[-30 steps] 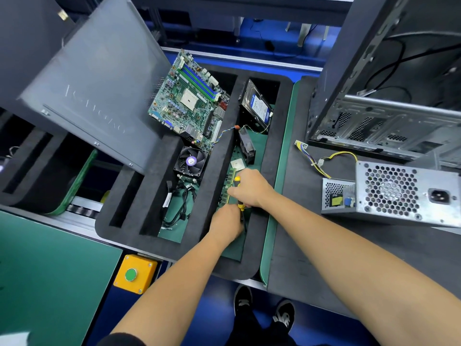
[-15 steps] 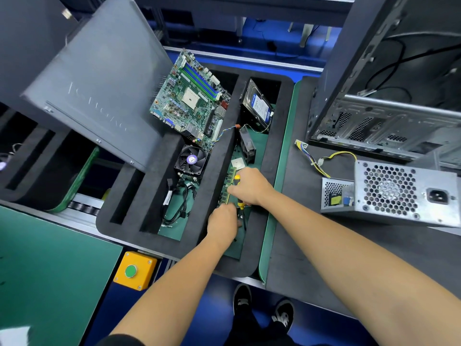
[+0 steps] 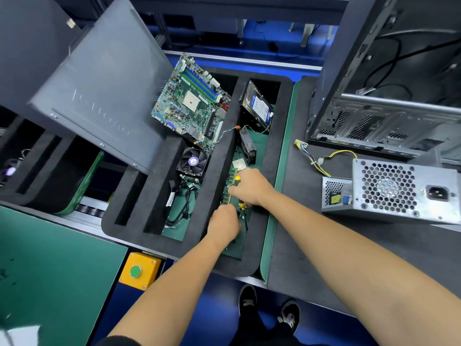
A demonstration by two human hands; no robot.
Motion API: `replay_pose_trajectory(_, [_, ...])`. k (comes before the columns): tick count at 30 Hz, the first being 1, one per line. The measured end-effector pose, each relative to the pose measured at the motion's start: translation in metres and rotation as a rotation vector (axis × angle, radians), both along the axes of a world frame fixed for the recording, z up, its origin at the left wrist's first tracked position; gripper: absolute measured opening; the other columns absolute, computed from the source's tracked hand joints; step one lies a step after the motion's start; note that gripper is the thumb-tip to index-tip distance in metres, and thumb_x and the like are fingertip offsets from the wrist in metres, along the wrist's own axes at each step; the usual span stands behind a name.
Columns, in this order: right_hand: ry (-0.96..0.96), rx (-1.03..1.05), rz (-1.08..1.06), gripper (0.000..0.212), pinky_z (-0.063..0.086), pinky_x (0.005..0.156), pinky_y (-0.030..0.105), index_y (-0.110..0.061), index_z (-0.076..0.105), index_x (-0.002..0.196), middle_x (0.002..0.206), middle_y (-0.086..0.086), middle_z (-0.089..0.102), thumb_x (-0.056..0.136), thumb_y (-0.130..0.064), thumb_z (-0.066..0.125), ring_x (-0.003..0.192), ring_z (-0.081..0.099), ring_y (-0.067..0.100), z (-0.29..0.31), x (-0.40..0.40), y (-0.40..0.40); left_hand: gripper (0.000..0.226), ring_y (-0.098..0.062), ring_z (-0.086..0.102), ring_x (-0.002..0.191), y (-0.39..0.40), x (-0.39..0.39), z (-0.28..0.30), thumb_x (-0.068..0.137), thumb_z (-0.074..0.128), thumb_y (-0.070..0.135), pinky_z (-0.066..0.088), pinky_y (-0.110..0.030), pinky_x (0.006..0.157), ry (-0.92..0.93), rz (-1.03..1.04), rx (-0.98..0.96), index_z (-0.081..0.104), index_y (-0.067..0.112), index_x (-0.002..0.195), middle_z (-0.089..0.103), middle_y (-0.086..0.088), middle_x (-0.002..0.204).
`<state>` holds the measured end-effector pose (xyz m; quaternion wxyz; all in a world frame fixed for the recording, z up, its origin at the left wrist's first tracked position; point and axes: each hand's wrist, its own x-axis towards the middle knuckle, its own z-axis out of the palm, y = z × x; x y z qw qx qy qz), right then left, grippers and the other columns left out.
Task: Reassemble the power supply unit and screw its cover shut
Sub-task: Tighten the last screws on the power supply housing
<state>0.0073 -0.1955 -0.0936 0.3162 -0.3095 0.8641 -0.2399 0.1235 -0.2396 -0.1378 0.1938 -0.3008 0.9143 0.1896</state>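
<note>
Reaching into the right-hand slot of the black foam tray [image 3: 222,156], both hands work close together, almost touching. My right hand [image 3: 250,187] is curled around a yellow-and-black screwdriver [image 3: 240,203], handle tip showing past the knuckles. My left hand [image 3: 224,224] sits just nearer me in the same slot, fingers curled down onto the tray floor; whether it pinches anything I cannot tell. The power supply unit [image 3: 401,192] lies well to the right of the tray on the dark bench, fan grille facing up, untouched. Beyond the unit stands the open PC case [image 3: 389,116].
</note>
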Motion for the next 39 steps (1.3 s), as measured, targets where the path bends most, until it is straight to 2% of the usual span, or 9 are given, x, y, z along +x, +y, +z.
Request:
replay_pose_trajectory(4, [-0.024, -0.009, -0.013, 0.034, 0.025, 0.05, 0.031, -0.014, 0.031, 0.058, 0.062, 0.01, 0.039, 0.074, -0.02, 0.06, 0.056, 0.031, 0.024, 0.001, 0.001, -0.001, 0.012, -0.03, 0.06, 0.097, -0.004, -0.001, 0.004, 0.089, 0.05, 0.001, 0.042, -0.027, 0.071, 0.013, 0.002, -0.005, 0.056, 0.0, 0.1, 0.058, -0.018, 0.109])
replay_pose_trajectory(7, [-0.028, -0.009, -0.007, 0.037, 0.024, 0.05, 0.031, -0.014, 0.028, 0.057, 0.062, 0.01, 0.037, 0.075, -0.019, 0.06, 0.056, 0.031, 0.023, 0.002, 0.002, -0.001, 0.012, -0.03, 0.06, 0.097, -0.006, -0.002, 0.003, 0.092, 0.05, 0.005, 0.038, -0.026, 0.068, 0.006, -0.009, -0.004, 0.054, 0.001, 0.103, 0.058, -0.018, 0.109])
replay_pose_trajectory(12, [-0.018, -0.016, -0.008, 0.04, 0.023, 0.049, 0.032, -0.013, 0.027, 0.056, 0.06, 0.01, 0.036, 0.075, -0.019, 0.061, 0.055, 0.03, 0.023, 0.002, 0.0, 0.001, 0.017, -0.034, 0.061, 0.097, -0.002, -0.004, -0.001, 0.087, 0.056, 0.005, 0.047, -0.034, 0.073, 0.027, -0.021, 0.005, 0.054, 0.003, 0.103, 0.058, -0.018, 0.107])
replay_pose_trajectory(16, [-0.033, -0.005, -0.003, 0.032, 0.028, 0.051, 0.033, -0.01, 0.035, 0.059, 0.064, 0.013, 0.042, 0.076, -0.019, 0.061, 0.057, 0.036, 0.024, 0.002, 0.0, 0.0, 0.019, -0.031, 0.062, 0.096, -0.002, -0.009, -0.008, 0.088, 0.059, 0.009, 0.046, -0.032, 0.072, 0.077, -0.037, 0.009, 0.056, 0.003, 0.106, 0.06, -0.016, 0.107])
replay_pose_trajectory(25, [-0.038, -0.019, 0.002, 0.038, 0.024, 0.05, 0.034, -0.013, 0.028, 0.055, 0.061, 0.011, 0.037, 0.075, -0.019, 0.061, 0.055, 0.031, 0.022, 0.0, -0.001, 0.0, 0.014, -0.035, 0.061, 0.094, -0.005, -0.009, -0.007, 0.087, 0.053, 0.004, 0.045, -0.036, 0.069, 0.024, -0.103, -0.017, 0.054, 0.0, 0.1, 0.059, -0.019, 0.103])
replay_pose_trajectory(28, [-0.033, -0.005, 0.005, 0.039, 0.023, 0.049, 0.033, -0.014, 0.028, 0.055, 0.058, 0.009, 0.035, 0.076, -0.02, 0.061, 0.054, 0.03, 0.022, 0.0, -0.001, 0.0, 0.004, -0.039, 0.059, 0.092, -0.007, -0.005, -0.003, 0.088, 0.053, 0.005, 0.045, -0.04, 0.07, 0.014, -0.141, 0.037, 0.049, 0.003, 0.086, 0.058, -0.021, 0.098])
replay_pose_trajectory(30, [-0.02, 0.0, 0.009, 0.04, 0.021, 0.047, 0.031, -0.013, 0.028, 0.055, 0.055, 0.006, 0.033, 0.076, -0.02, 0.061, 0.052, 0.029, 0.022, -0.001, -0.001, -0.001, 0.01, -0.039, 0.058, 0.091, -0.009, -0.003, -0.001, 0.088, 0.052, 0.005, 0.045, -0.04, 0.071, 0.006, -0.155, 0.069, 0.046, 0.006, 0.08, 0.058, -0.021, 0.096])
replay_pose_trajectory(34, [0.015, 0.047, 0.022, 0.038, 0.022, 0.044, 0.027, -0.012, 0.03, 0.056, 0.057, 0.005, 0.037, 0.076, -0.022, 0.061, 0.052, 0.033, 0.023, 0.0, 0.002, -0.001, 0.011, -0.037, 0.06, 0.093, -0.01, 0.003, 0.006, 0.086, 0.06, 0.012, 0.051, -0.041, 0.078, -0.008, -0.163, 0.113, 0.053, 0.002, 0.086, 0.061, -0.019, 0.099])
replay_pose_trajectory(39, [0.047, 0.107, 0.033, 0.031, 0.027, 0.044, 0.027, -0.01, 0.036, 0.058, 0.059, 0.005, 0.044, 0.074, -0.026, 0.059, 0.05, 0.04, 0.022, 0.0, 0.009, -0.005, 0.023, -0.036, 0.061, 0.094, -0.006, 0.011, 0.009, 0.08, 0.068, 0.02, 0.047, -0.037, 0.073, -0.143, -0.275, 0.06, 0.053, 0.006, 0.091, 0.059, -0.017, 0.103])
